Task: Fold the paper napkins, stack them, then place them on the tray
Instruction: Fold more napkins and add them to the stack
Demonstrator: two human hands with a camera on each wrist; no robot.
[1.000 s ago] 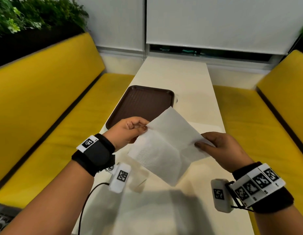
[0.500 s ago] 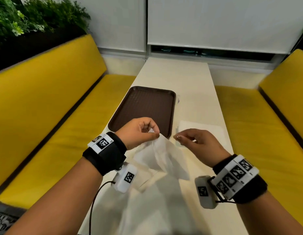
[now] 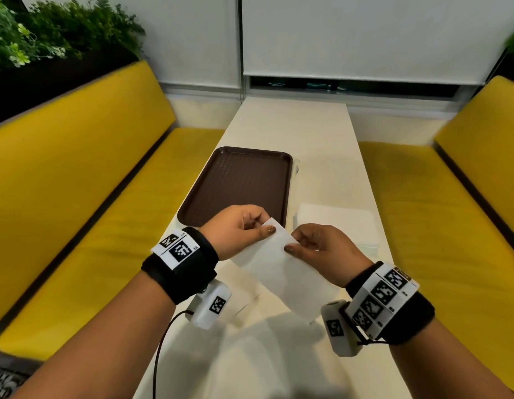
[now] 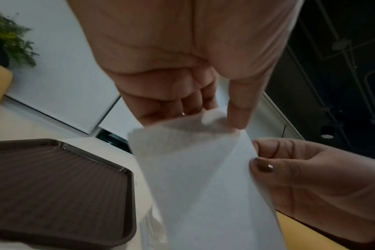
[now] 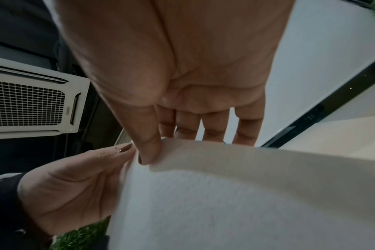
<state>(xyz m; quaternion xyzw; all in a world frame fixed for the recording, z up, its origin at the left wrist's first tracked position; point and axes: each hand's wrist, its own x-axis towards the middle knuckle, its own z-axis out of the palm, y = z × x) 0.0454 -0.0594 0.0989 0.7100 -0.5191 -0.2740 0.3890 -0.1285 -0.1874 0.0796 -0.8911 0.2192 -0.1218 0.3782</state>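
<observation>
Yellow benches (image 3: 86,180) flank the white table (image 3: 302,133), where a brown tray (image 3: 238,182) sits by its left edge. Both hands, left hand (image 3: 238,228) and right hand (image 3: 322,249), pinch the top corners of a white napkin (image 3: 281,272) above the table's near end, just short of the tray.

Readable text: almost none, only machine-code markers and a few blurred characters.

Black-and-white square code markers sit on the white plates of the left wristband (image 3: 176,248) and the right wristband (image 3: 382,295), and one each on the white camera housings under the left wrist (image 3: 213,305) and right wrist (image 3: 336,326); none carry words. Tiny characters stand beside the markers on both wristbands, too small and blurred to read with certainty. The ceiling air-conditioner unit (image 5: 30,103) bears a small mark near its vent slot, illegible. Nothing is printed on the napkin (image 3: 281,272) or the tray (image 3: 238,185).
</observation>
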